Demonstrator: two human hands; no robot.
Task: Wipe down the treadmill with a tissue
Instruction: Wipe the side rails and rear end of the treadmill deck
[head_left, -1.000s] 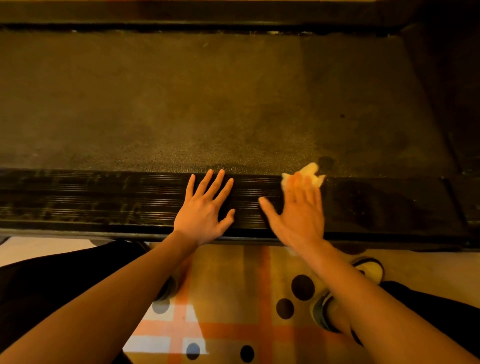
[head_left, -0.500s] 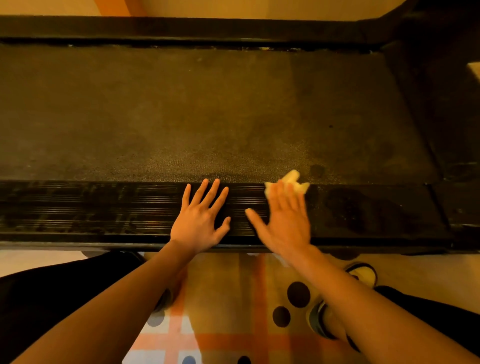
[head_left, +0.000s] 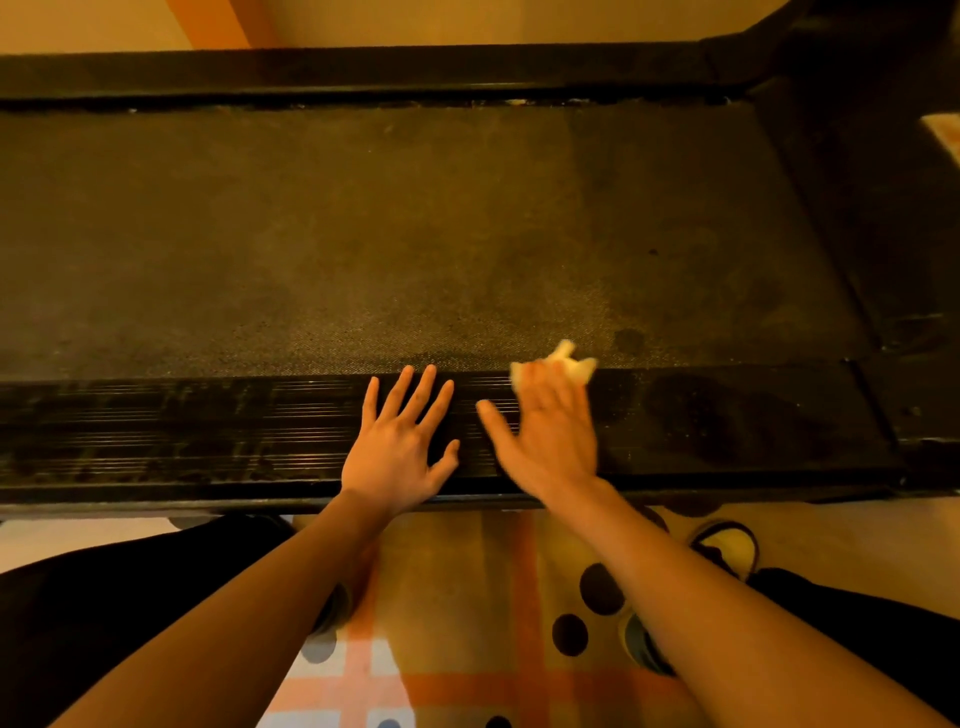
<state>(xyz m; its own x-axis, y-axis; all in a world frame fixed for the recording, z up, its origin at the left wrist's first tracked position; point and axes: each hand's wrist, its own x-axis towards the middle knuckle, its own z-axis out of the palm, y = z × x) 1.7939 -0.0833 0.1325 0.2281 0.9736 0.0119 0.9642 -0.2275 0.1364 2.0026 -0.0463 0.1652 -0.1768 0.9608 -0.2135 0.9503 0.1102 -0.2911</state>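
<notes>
In the head view, the left hand (head_left: 397, 452) lay flat, fingers spread, on the black ribbed side rail (head_left: 208, 431) of the dark treadmill (head_left: 363, 73), while just beside it the blurred right hand (head_left: 550, 436) pressed straight fingers onto a crumpled pale yellow tissue (head_left: 569, 362) where the rail met the grainy running belt (head_left: 363, 234).

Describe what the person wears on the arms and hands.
The left forearm and right forearm are bare as far as the frame shows: no sleeves. The left hand and right hand wear no gloves, and no watch, bracelet or ring is visible, though the right hand is motion-blurred.
</notes>
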